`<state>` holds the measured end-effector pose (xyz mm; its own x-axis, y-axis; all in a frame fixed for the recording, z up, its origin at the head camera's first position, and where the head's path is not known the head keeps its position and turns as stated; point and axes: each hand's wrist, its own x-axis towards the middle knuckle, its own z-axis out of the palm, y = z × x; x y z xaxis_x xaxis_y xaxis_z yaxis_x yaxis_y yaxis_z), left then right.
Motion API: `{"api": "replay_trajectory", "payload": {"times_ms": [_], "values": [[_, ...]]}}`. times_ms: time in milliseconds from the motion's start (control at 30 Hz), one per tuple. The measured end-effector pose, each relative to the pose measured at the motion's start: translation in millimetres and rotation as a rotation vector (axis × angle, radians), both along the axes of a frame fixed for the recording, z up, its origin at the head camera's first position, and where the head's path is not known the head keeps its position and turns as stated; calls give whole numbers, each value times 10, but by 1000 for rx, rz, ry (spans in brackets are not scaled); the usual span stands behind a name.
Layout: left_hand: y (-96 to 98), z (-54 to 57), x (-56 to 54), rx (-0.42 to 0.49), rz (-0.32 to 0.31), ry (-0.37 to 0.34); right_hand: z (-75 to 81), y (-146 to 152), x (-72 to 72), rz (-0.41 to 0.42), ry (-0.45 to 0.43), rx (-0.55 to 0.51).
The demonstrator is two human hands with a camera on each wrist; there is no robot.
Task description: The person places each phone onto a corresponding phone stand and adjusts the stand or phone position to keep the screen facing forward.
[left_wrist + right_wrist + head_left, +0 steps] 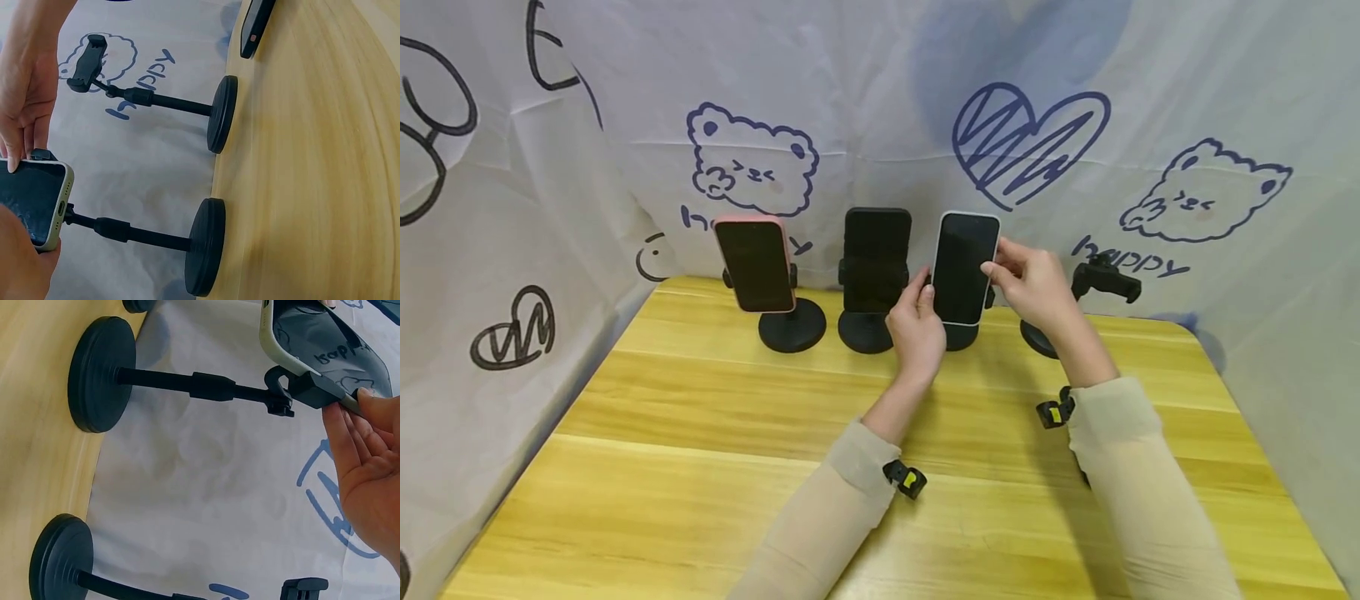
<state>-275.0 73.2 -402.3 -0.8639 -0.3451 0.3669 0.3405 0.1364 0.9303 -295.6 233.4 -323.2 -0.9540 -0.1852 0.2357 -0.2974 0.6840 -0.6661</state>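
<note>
A phone in a white case [967, 268], screen dark and facing me, stands upright in the clamp of a black phone stand [961, 337]. My left hand [919, 329] holds its left edge low down, the thumb along the side. With thumb and fingers, my right hand [1036, 283] pinches the right edge higher up. In the right wrist view a black clamp arm [315, 390] sits against the phone's edge, just beside the right fingertips. The left wrist view shows the charging port end of the white phone [62, 206] and the stand's pole [150, 237] behind it.
Left of it, a pink-cased phone [756, 265] and a black phone [877, 258] sit in similar stands. At the right stands a phone stand with a bare clamp [1108, 279]. Another black phone [255, 28] lies on the wooden table [700, 467]. White cloth [865, 100] hangs behind.
</note>
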Motion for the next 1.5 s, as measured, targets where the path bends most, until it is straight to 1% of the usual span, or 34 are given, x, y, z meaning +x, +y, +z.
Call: {"api": "replay_trajectory", "payload": {"times_ms": [167,300,467,567,633,833,967,1100,1167,1233,1267,1367,1433,1500], "values": [[-3,6,8,2,-4,-6,-27,-12,7,-7,12,9],[-7,8,4,4,-3,-12,-81,-7,5,16,40,1],[-9,11,17,-6,-4,3,-151,14,19,29,69,-40],[-11,9,12,-9,0,14,-152,13,24,36,84,-51],[-14,7,7,-8,0,19,-150,15,21,40,79,-54],[-17,4,7,1,-31,24,-184,33,16,11,40,-74],[-16,-1,3,18,-50,17,-212,22,16,-16,57,-113],[-13,-7,10,26,-82,12,-234,16,51,-54,90,-175],[-12,-10,11,27,-96,13,-244,19,82,-63,119,-202],[-11,-14,9,28,-104,11,-262,25,118,-56,169,-230],[-10,-16,7,26,-105,12,-275,28,134,-47,207,-247],[-6,-25,15,23,-112,6,-245,-6,265,-35,346,-301],[-2,-32,29,22,-122,-5,-192,-41,386,-46,439,-328],[1,-33,45,22,-134,-15,-139,-58,492,-77,518,-348]]}}
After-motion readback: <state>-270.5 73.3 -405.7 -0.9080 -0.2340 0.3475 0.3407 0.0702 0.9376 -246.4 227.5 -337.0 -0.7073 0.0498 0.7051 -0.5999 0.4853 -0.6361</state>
